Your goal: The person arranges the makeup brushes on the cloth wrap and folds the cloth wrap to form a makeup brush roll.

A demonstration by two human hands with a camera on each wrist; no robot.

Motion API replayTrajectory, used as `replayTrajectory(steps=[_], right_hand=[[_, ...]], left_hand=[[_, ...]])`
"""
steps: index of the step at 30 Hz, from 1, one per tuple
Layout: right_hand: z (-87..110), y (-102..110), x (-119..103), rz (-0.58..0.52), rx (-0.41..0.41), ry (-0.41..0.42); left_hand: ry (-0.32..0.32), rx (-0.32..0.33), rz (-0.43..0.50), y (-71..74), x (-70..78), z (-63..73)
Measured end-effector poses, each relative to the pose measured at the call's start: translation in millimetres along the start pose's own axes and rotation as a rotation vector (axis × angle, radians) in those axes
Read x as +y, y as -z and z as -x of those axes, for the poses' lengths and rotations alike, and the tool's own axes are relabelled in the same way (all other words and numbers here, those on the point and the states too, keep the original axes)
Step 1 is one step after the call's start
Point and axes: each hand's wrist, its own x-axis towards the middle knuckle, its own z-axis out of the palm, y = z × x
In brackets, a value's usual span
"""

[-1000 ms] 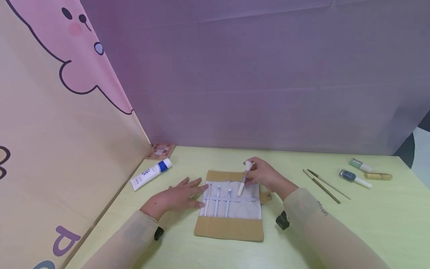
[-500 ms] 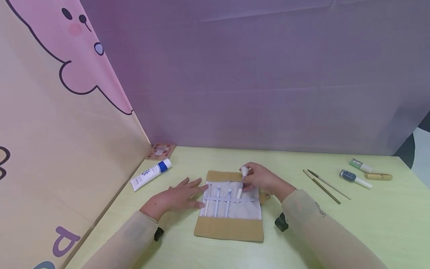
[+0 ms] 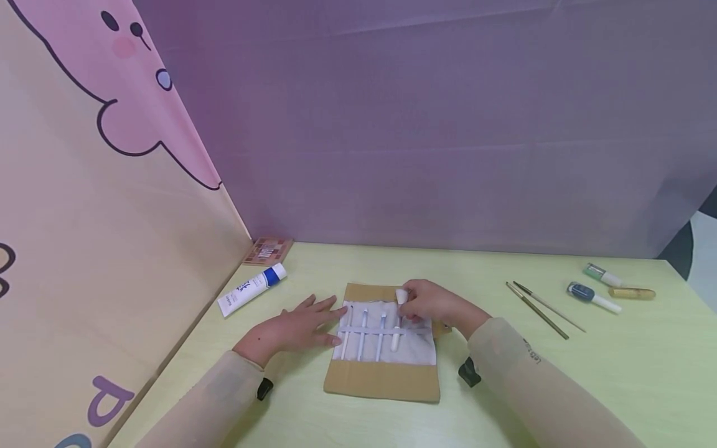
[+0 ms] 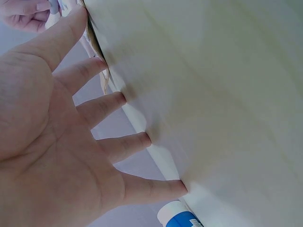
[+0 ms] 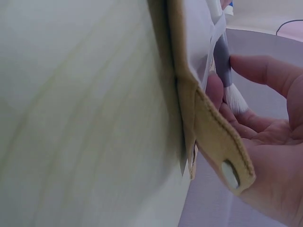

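A tan brush roll (image 3: 383,381) with a pale lining lies unfolded at the middle of the table. Three slim brushes (image 3: 361,339) sit under its elastic band. My right hand (image 3: 434,305) pinches a thicker makeup brush (image 5: 235,98) by its grey ferrule, white bristles toward the back. The white handle end of this brush passes under the band, to the right of the slim ones. My left hand (image 3: 305,325) lies with fingers spread and straight, fingertips on the roll's left edge. A strap with a snap (image 5: 230,173) sticks out from the roll's right side, close to my right hand.
A white and blue tube (image 3: 252,290) and a reddish palette (image 3: 268,251) lie at the back left. On the right are two thin brushes (image 3: 536,310), a dark blue bottle (image 3: 581,290), a green bottle (image 3: 596,272) and a gold tube (image 3: 632,293).
My right hand has brought the makeup brush down and toward me, and its handle has slid under the elastic band. My left hand has stayed in place.
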Motion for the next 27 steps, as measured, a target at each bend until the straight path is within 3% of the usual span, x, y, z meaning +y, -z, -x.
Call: replayTrajectory(steps=[18, 27], right_hand=[[7.5, -6.3, -4.4, 0.114, -0.034, -0.007], [10.2, -7.5, -6.0, 0.201, -0.085, 0.051]], left_hand=[[-0.005, 0.004, 0.003, -0.6, -1.2, 0.5], [-0.005, 0.007, -0.001, 0.5, 0.1, 1.1]])
